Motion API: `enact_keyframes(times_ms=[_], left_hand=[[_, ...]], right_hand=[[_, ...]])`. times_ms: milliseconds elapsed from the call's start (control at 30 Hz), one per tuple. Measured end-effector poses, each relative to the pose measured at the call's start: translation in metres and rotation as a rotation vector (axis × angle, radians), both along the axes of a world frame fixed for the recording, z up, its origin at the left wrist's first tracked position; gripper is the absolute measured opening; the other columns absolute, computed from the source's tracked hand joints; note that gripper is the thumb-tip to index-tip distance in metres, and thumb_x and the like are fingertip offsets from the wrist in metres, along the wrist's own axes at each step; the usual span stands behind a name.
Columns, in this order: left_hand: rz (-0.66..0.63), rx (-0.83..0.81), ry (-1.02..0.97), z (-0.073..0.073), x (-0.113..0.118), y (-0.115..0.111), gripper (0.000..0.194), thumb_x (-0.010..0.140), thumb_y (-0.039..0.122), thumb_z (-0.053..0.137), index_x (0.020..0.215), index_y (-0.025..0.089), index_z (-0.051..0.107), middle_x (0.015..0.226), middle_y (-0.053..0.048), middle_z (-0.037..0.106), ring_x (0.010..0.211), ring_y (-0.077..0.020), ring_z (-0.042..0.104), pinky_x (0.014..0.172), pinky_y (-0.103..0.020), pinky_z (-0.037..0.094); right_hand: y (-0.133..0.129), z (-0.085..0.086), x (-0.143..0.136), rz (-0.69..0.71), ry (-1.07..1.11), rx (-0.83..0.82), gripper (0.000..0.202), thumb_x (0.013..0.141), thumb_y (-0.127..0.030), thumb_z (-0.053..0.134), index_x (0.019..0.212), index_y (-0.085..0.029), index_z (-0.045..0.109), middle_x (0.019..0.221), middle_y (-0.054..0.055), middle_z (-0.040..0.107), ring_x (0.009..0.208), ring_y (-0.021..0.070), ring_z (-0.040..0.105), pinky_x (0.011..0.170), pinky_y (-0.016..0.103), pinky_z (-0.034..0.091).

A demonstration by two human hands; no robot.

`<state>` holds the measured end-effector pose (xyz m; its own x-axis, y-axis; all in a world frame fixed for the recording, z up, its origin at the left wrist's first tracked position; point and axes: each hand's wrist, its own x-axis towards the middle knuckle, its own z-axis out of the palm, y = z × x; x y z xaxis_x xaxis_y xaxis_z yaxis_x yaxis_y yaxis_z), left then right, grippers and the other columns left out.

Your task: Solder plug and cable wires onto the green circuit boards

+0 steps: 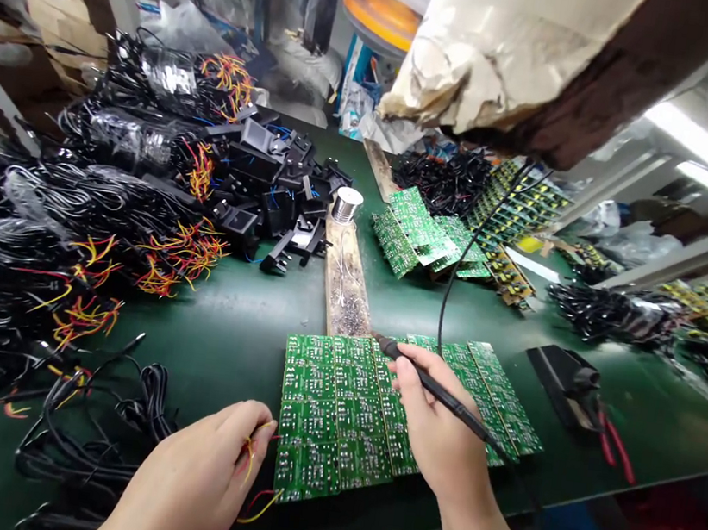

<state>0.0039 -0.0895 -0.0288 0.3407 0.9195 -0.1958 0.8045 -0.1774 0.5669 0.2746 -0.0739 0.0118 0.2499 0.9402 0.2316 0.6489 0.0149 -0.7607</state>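
My right hand (445, 438) is closed around the black handle of a soldering iron (462, 411). Its tip end points up and left, over the far edge of the green circuit board panel (312, 381) and near a wooden strip (343, 277). Beside the panel's left edge, my left hand (194, 466) pinches thin red and yellow wires (249, 457). A yellow and a red wire end (260, 509) touch the panel's lower left corner. More green boards (498, 384) lie right of the panel, partly behind my right hand. A solder spool (347, 206) stands on the strip's far end.
Bundled black cables (106, 215) with red and yellow ends fill the left side. Black power adapters (275, 168) are heaped behind. Stacked green boards (407, 229) lie at the back. Red-handled pliers (614, 443) rest at right. A paper-wrapped beam (506, 50) hangs overhead.
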Motion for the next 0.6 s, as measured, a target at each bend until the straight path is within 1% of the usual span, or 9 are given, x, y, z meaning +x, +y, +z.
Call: enact_keyframes(times_ms=[167, 400, 533, 600], left_hand=[[-0.001, -0.012, -0.024, -0.003, -0.003, -0.001, 0.034, 0.112, 0.037, 0.028, 0.091, 0.028, 0.053, 0.081, 0.002, 0.069, 0.072, -0.0190, 0.066, 0.068, -0.032, 0.041], [-0.013, -0.005, -0.053, -0.009, -0.004, -0.002, 0.035, 0.112, 0.036, 0.028, 0.091, 0.028, 0.054, 0.083, 0.002, 0.069, 0.074, -0.0190, 0.066, 0.070, -0.032, 0.042], [0.002, 0.013, -0.050, -0.007, -0.003, -0.003, 0.035, 0.112, 0.038, 0.030, 0.088, 0.027, 0.054, 0.078, 0.003, 0.067, 0.070, -0.0187, 0.065, 0.067, -0.032, 0.041], [0.005, 0.012, -0.046, -0.004, -0.003, -0.003, 0.035, 0.112, 0.037, 0.031, 0.088, 0.027, 0.055, 0.079, 0.002, 0.068, 0.072, -0.0188, 0.066, 0.068, -0.032, 0.042]], right_hand=[[0.013, -0.010, -0.004, -0.008, 0.003, 0.003, 0.034, 0.108, -0.050, 0.060, 0.123, -0.024, 0.075, 0.109, 0.008, 0.080, 0.094, 0.0241, 0.077, 0.085, 0.041, 0.065], [0.017, -0.013, -0.006, -0.007, 0.005, -0.007, 0.035, 0.108, -0.051, 0.060, 0.124, -0.025, 0.075, 0.111, 0.008, 0.079, 0.094, 0.0240, 0.076, 0.082, 0.040, 0.065], [0.019, -0.014, -0.005, -0.014, 0.002, -0.004, 0.033, 0.107, -0.051, 0.061, 0.123, -0.026, 0.076, 0.109, 0.007, 0.080, 0.091, 0.0236, 0.076, 0.082, 0.040, 0.065], [0.019, -0.013, -0.005, -0.018, 0.002, 0.001, 0.032, 0.107, -0.050, 0.062, 0.122, -0.025, 0.076, 0.108, 0.007, 0.079, 0.091, 0.0233, 0.075, 0.082, 0.040, 0.065]])
